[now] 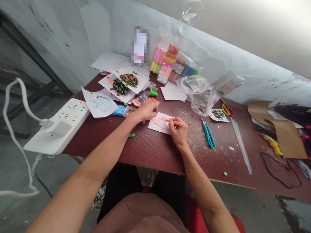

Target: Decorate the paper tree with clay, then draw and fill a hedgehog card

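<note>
A small white paper (159, 127) lies on the dark red table, bearing an orange drawing of an animal with a coloured head and a patterned back. My right hand (179, 131) grips an orange pen (177, 123), its tip over the drawing. At the paper's upper left corner is my left hand (146, 111), closed with fingers curled down; what its fingertips press or hold is hidden. Just beyond it lie bags of orange clay (154, 101) and green clay (153, 91). A blue clay packet (119, 110) sits to its left, and a green clay lump (131, 135) lies nearer me.
Hedgehog pictures (120, 88) are stacked at the back left, near a white power strip (58, 127). Packs of coloured clay (170, 64) and a plastic bag (200, 94) stand along the wall. A teal utility knife (208, 133), scissors (227, 110), glue sticks (241, 145) and a yellow glue gun (273, 145) lie rightward.
</note>
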A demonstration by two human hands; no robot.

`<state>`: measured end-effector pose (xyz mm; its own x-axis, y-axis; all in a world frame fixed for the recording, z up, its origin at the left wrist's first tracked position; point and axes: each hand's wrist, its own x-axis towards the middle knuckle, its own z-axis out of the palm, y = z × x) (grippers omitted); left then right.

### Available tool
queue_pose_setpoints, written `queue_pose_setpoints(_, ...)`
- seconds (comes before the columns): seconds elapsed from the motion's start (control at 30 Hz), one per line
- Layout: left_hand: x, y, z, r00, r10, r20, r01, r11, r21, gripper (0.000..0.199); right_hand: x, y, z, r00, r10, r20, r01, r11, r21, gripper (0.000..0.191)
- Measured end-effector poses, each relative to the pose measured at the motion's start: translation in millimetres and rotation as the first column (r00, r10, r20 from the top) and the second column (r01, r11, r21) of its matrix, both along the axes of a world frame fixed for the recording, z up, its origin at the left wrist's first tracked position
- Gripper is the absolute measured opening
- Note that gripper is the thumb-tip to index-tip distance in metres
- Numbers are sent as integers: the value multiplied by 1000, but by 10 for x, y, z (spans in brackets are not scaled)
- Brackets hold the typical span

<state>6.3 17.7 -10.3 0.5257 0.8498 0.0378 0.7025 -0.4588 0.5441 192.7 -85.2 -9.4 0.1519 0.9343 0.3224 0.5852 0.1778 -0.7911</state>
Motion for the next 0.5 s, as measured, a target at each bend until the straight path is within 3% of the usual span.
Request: queue_pose_setpoints(0.5, -6, 5, -13, 1000, -4, 6, 4, 1000, -8, 22, -7, -9, 2, 1000, -9, 2, 9, 1000, 7, 28)
